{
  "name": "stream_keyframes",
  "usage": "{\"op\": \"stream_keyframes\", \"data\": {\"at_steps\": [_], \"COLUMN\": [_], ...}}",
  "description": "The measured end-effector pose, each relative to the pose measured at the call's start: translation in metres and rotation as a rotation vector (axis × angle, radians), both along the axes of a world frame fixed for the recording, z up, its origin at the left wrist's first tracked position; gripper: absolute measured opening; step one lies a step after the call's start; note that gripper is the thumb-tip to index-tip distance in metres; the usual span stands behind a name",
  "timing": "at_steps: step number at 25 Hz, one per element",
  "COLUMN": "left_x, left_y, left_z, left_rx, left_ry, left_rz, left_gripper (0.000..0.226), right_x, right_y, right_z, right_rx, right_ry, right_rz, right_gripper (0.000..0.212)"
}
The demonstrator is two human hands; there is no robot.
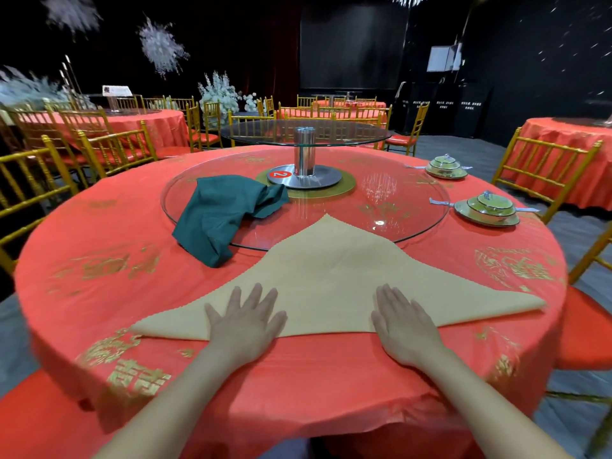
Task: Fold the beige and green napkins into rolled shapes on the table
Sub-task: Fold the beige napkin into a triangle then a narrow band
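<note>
Take twelve o'clock as straight across the bench (99,260), away from the person. The green napkin (225,213) lies at about ten o'clock from the hands, well apart from them, in a loose crumpled heap. Its far part rests on the glass turntable (397,193) and its near end hangs off the rim onto the red cloth. Neither hand touches it.

The left hand (245,323) lies flat, palm down with fingers straight and spread. It presses the beige napkin (331,279) close to its near edge, a little left of centre. This napkin is folded into a wide triangle whose long axis runs from nine to three o'clock, parallel to the bench edge. The long folded edge is at six o'clock, under both palms. The apex points to twelve, and its tip overlaps the turntable's rim.

The right hand (402,326) mirrors the left, flat and spread on the same near edge, right of centre. Neither hand pinches anything.

Both hands are equally near that long edge, so I judge a roll would start there with both hands together and travel toward twelve. The tip lying on the raised glass could snag it. When the green napkin's turn comes, the left hand is the nearer one.

Stacked green dishes (486,208) stand well apart at about two o'clock.
</note>
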State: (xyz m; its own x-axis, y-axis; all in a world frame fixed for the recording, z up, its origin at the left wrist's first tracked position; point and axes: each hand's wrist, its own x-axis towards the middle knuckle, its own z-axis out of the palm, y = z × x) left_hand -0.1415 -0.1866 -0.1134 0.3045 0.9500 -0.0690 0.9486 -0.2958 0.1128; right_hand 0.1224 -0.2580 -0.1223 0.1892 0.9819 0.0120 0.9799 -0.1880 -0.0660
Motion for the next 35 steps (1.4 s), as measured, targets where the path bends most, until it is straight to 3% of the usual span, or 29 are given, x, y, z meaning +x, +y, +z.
{"op": "stream_keyframes", "data": {"at_steps": [10, 18, 21, 24, 26, 30, 35], "left_x": [-0.068, -0.089, -0.033, 0.055, 0.089, 0.083, 0.045], "left_y": [0.021, 0.022, 0.007, -0.021, -0.03, -0.019, -0.005], "left_z": [-0.005, 0.004, 0.011, 0.014, 0.011, -0.005, -0.003], "left_rx": [0.017, -0.021, 0.086, 0.023, 0.005, -0.015, -0.01], "left_ry": [0.009, 0.042, 0.086, -0.086, -0.125, -0.065, -0.076], "left_rz": [0.095, 0.222, 0.081, -0.065, -0.052, 0.015, 0.089], "left_gripper": [0.059, 0.061, 0.057, 0.054, 0.053, 0.055, 0.055], "right_x": [0.088, 0.102, 0.051, -0.029, -0.055, -0.029, 0.023], "right_y": [-0.024, -0.028, -0.005, 0.022, 0.03, 0.021, 0.009], "right_z": [0.0, 0.015, 0.026, 0.026, 0.014, -0.001, 0.002], "right_rx": [-0.065, -0.14, -0.008, 0.035, 0.008, 0.024, 0.028], "right_ry": [0.001, 0.01, 0.012, 0.165, 0.204, 0.076, 0.068], "right_rz": [-0.218, -0.418, -0.269, -0.021, 0.023, -0.013, -0.082], "right_gripper": [0.055, 0.059, 0.059, 0.058, 0.058, 0.059, 0.058]}}
